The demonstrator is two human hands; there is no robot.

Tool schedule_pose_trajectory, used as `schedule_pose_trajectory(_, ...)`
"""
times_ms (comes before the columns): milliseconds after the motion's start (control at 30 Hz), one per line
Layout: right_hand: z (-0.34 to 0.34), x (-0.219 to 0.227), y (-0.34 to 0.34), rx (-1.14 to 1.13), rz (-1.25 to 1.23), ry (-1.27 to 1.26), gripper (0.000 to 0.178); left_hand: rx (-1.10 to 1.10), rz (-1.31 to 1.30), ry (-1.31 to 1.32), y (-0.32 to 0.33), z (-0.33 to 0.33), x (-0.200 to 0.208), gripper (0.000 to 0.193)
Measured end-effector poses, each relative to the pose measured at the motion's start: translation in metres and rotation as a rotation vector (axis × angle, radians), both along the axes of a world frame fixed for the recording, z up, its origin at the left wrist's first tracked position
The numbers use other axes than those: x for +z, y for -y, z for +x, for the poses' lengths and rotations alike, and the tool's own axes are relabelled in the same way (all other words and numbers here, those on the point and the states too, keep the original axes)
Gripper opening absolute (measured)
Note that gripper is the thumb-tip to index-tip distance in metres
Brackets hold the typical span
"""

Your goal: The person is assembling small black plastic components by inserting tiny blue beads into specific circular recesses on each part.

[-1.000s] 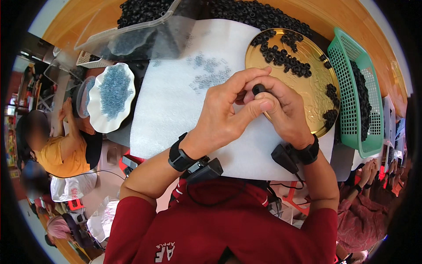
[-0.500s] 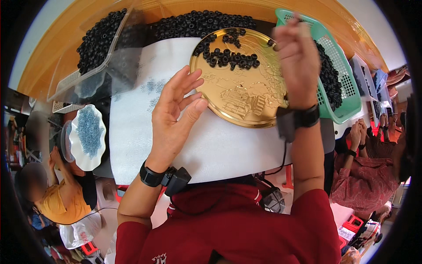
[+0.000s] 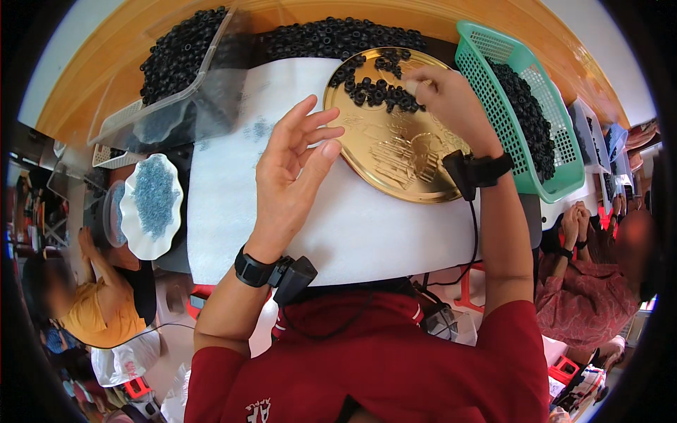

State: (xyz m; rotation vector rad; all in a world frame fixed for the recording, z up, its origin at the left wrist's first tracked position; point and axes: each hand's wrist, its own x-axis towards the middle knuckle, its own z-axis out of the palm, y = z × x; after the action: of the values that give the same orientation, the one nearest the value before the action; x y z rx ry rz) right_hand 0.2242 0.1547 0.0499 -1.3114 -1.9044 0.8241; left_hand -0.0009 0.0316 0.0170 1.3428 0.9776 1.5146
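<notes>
Over the round gold tray, my right hand reaches in from the right. Its fingers are bent together beside a cluster of small black ring-shaped parts on the tray's far half. Whatever its fingertips hold, if anything, is hidden. My left hand hovers palm up and empty just off the tray's left edge, fingers spread. The tray has a raised pattern and rests on a white foam sheet.
Along the right stands a green basket of black rings. A tilted clear bin of them is at the far left, with a loose pile behind the tray. A white scalloped dish holds blue-grey bits. Other people sit on both sides.
My right hand has come down and left, from beside the green basket's edge to the black rings on the tray. My left hand stays spread in about the same place.
</notes>
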Motion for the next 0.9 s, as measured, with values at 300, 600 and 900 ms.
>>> schedule_pose_trajectory(300, 0.008, -0.015, -0.003, 0.109, 0.153, 0.405, 0.020, -0.049, -0.011, 0.073, 0.002, -0.003, 0.001, 0.051)
schedule_pose_trajectory(600, 0.015, -0.013, 0.008, 0.225, -0.054, 0.347, 0.020, -0.082, -0.026, 0.075, 0.002, -0.003, 0.000, 0.047)
schedule_pose_trajectory(900, 0.016, -0.014, 0.016, 0.195, 0.118, 0.428, 0.019, -0.080, -0.047, -0.017, 0.003, -0.001, -0.002, 0.041)
